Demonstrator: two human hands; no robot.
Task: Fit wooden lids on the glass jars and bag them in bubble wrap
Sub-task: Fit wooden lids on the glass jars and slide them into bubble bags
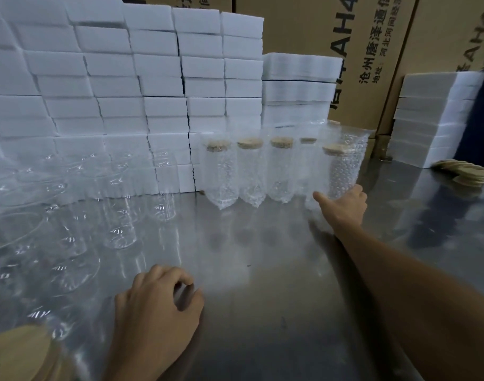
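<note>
- A brushed metal table [263, 312] fills the foreground, dull grey and reflective.
- Behind it, white foam blocks [111, 86] are stacked into a wall; a smaller foam stack [427, 122] stands at the far right, with cardboard boxes [372, 50] printed with Chinese text behind.
- A row of bubble-wrapped jars [252, 171] with wooden lids stands upright at the back of the table.
- The right hand [342, 207] reaches to the rightmost wrapped jar [344, 169], fingers against its base; whether they curl round it cannot be told.
- The left hand [155, 309] rests on the table, fingers loosely curled, holding nothing.
- Bare glass jars [70, 229] crowd the left side.
- Loose wooden lids [466, 173] lie piled at the right; more lids [21, 353] sit at the bottom left corner.
</note>
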